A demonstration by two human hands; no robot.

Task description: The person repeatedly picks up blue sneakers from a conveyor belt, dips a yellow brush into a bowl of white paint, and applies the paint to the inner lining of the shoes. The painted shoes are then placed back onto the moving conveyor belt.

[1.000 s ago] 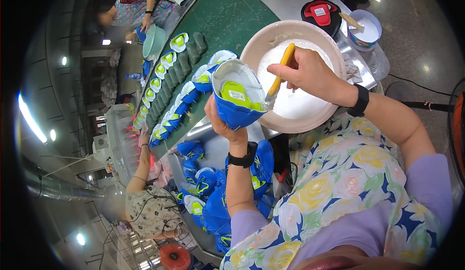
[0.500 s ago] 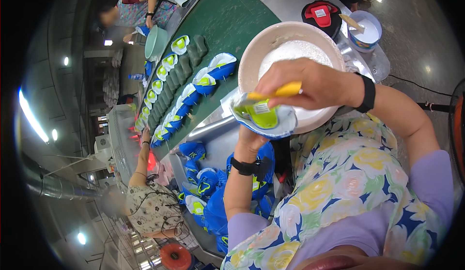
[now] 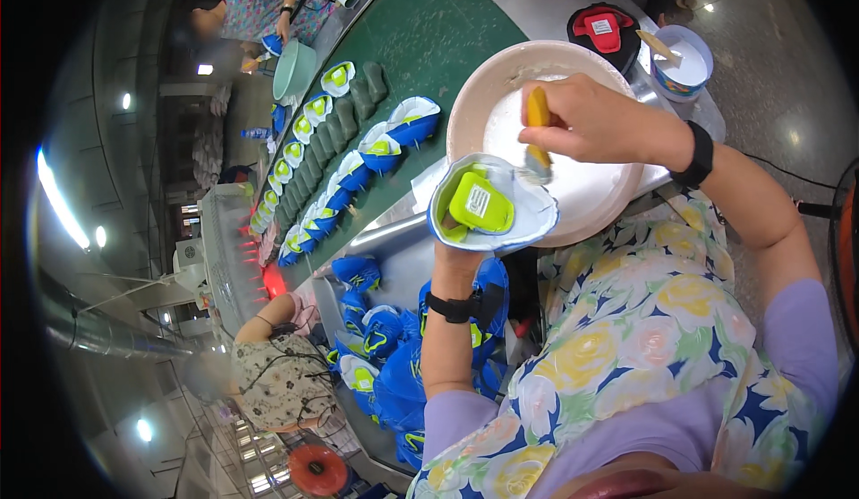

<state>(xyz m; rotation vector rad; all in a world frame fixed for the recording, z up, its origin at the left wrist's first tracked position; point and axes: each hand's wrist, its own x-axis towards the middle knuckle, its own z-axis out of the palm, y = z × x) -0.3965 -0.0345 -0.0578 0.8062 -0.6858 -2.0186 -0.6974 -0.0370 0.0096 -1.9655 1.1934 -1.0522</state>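
Note:
My left hand (image 3: 458, 241) grips a blue shoe upper (image 3: 537, 221) from below, its fingers mostly hidden behind it. The pale underside of the upper faces up, with a lime-green tongue (image 3: 483, 202) bearing a white label inside. In my right hand (image 3: 582, 123) is a brush (image 3: 538, 123) with a yellow handle, its bristles pointing down beside the upper's right rim. Beneath the brush stands a wide, pale pink basin (image 3: 465, 96) holding white liquid (image 3: 573, 186).
Blue uppers (image 3: 380, 152) and dark grey shoe-shaped forms (image 3: 335, 132) line a green conveyor belt (image 3: 420, 34). More blue uppers (image 3: 394, 383) pile up at lower middle. A white bucket (image 3: 682, 60) with a brush stands right of a black-and-red upper (image 3: 604, 32). Two co-workers sit left.
My right hand has lifted the brush off the upper and moved right, over the basin. The upper has turned so its inside shows more. The lower co-worker's arm has drawn back from the belt.

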